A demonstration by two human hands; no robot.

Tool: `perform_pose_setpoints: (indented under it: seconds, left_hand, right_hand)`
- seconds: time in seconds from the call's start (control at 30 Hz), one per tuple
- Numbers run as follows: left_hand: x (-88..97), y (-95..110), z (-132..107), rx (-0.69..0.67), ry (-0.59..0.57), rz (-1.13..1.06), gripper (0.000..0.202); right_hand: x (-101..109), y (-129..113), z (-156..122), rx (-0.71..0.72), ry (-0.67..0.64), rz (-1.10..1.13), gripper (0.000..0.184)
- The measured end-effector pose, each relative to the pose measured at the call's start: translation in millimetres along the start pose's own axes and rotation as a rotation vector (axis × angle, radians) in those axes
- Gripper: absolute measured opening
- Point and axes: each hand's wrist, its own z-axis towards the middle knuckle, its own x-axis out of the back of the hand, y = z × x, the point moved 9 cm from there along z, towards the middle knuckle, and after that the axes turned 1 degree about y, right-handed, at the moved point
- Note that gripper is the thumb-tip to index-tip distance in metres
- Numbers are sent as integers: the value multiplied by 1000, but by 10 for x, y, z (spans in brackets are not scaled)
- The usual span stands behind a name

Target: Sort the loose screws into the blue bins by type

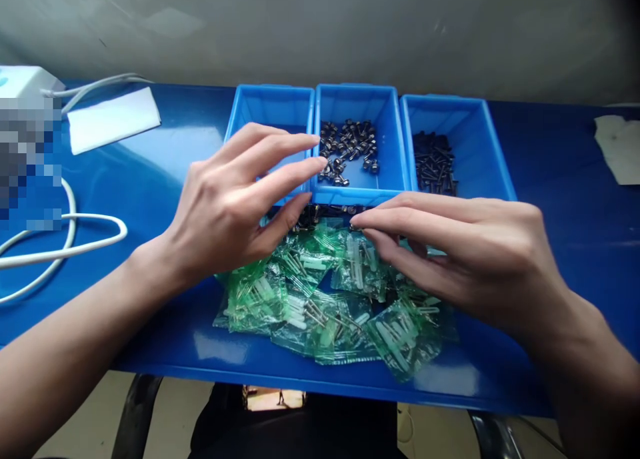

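Observation:
My left hand [225, 196] is open, fingers apart, its fingertips at the wall between the left blue bin [280, 98] and the middle blue bin [360, 196]. Short hex-head screws [350, 139] lie inside the middle bin. My right hand [460, 246] pinches a small shiny screw [354, 227] between thumb and forefinger, just in front of that bin; most of it is hidden. Beneath both hands, loose dark screws [307, 218] lie along the bins' front. Several clear green bags [350, 312] holding screws and pale plastic plugs are heaped nearer the table's front edge.
The right blue bin [493, 152] holds long dark screws [433, 162]. On the blue table [190, 312] at left are a white card [115, 120], a white cable [75, 246] and a white box [25, 80]. A pale paper piece [620, 146] lies far right. A wall stands behind.

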Motion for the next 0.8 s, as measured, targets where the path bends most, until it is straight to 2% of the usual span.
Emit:
perform_pose_setpoints:
  seconds: [0.1,0.17,0.2,0.3,0.33,0.37,0.4,0.47,0.53,0.57,0.63,0.67,0.8]
  left_hand:
    - [-86,-2,-14,-42,-56,12,42]
    - [-102,-6,-19,-74,-52,12,40]
    - [-104,-16,-18,-79,-46,5,39]
    - [-92,-54,-3,-72,-17,-21,38]
    - [-88,-64,4,-70,-8,-28,38]
    - [-82,-67,12,-75,2,-37,37]
    - [-74,-68,20,-84,15,-49,36]
    - [-59,-68,32,-100,37,-77,35]
    - [-44,-79,42,-99,52,-100,34]
    - [-40,-85,46,-91,55,-109,34]
    - [-26,-89,52,-74,63,-124,35]
    - [-12,-83,54,-69,73,-128,35]
    - [57,-72,60,-33,122,-112,27]
  right_hand:
    - [34,4,21,-9,19,-2,16]
    - [54,65,45,-114,36,80,13]
    - [72,127,48,-210,68,150,11]
    - [177,335,-46,-527,295,314,20]
    - [218,366,-92,-587,370,302,28]
    - [254,349,-108,-584,414,251,35]
    - [274,282,-85,-513,416,175,38]
    - [229,55,11,-252,329,9,32]
    - [57,-182,72,32,156,-136,22]
    - [-58,-250,78,130,52,-209,19]
    - [-259,-284,71,232,-124,-335,19]
    - [-319,-277,67,254,-172,-373,19]
    - [-349,-253,83,247,-151,-356,19]
